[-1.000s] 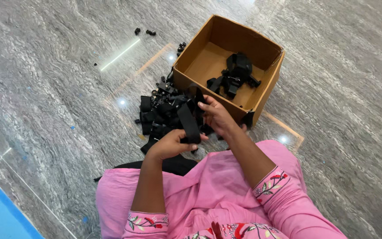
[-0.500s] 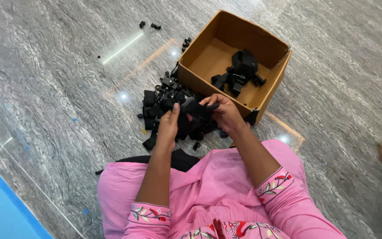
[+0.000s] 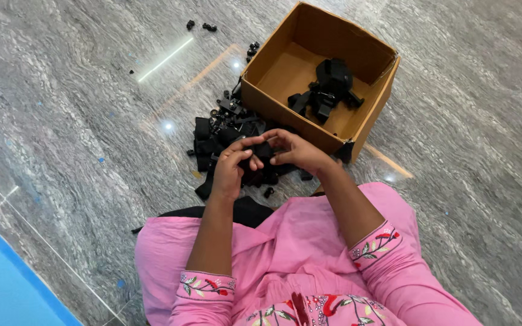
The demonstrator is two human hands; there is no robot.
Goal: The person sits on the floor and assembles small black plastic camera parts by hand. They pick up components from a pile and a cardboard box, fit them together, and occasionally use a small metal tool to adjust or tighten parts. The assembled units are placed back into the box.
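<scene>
Strap piece (image 3: 260,151), black, pinched between left hand (image 3: 231,169) and right hand (image 3: 297,152), both closed on it, above floor pile (image 3: 219,136) beside cardboard box (image 3: 318,84); risk: loose fingertip grip could drop it among identical pieces

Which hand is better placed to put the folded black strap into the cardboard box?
Probably the right hand: it grips the black strap together with the left hand, but lies closer to the cardboard box.
</scene>
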